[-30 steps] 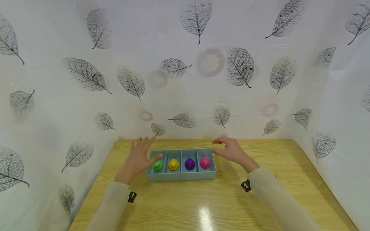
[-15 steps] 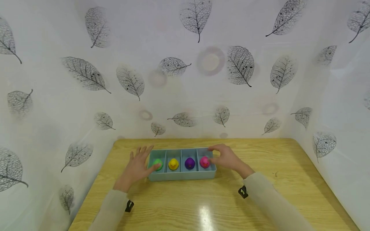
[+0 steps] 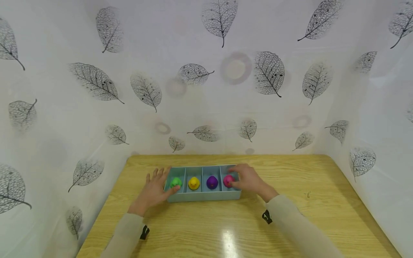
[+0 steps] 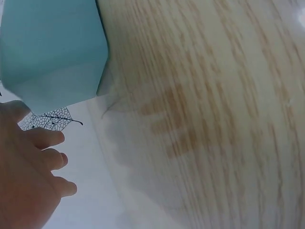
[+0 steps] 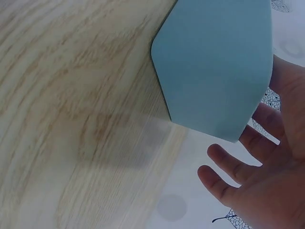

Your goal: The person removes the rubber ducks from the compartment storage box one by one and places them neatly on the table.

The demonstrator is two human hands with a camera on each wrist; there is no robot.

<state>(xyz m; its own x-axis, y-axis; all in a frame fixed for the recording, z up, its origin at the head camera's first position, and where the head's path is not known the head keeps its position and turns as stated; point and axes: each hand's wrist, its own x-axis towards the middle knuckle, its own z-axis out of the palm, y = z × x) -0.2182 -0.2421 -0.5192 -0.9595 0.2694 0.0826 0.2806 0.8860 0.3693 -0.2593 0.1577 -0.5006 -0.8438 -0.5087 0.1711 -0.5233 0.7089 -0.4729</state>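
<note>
One wood-grain surface [image 3: 200, 224], yellow-brown with rounded far corners, is bearing a bright reflection [image 3: 229, 243] at the near side and a small dark mark [image 3: 308, 194] toward the right. One white covering [image 3: 222, 107] is rising behind it and along both sides, displaying dark skeleton-leaf prints [image 3: 269, 73] at varied angles. Faint pinkish rings [image 3: 248, 68] are showing among the leaves, the largest near upper centre.

At lower centre, the tray [image 3: 204, 196] looks like smooth matt plastic and its ducks [image 3: 194, 184] smooth rubbery plastic, above a glossy wood-grained tabletop [image 3: 187, 229], with faintly shiny sheeting [image 3: 222, 107] across the upper frame.
</note>
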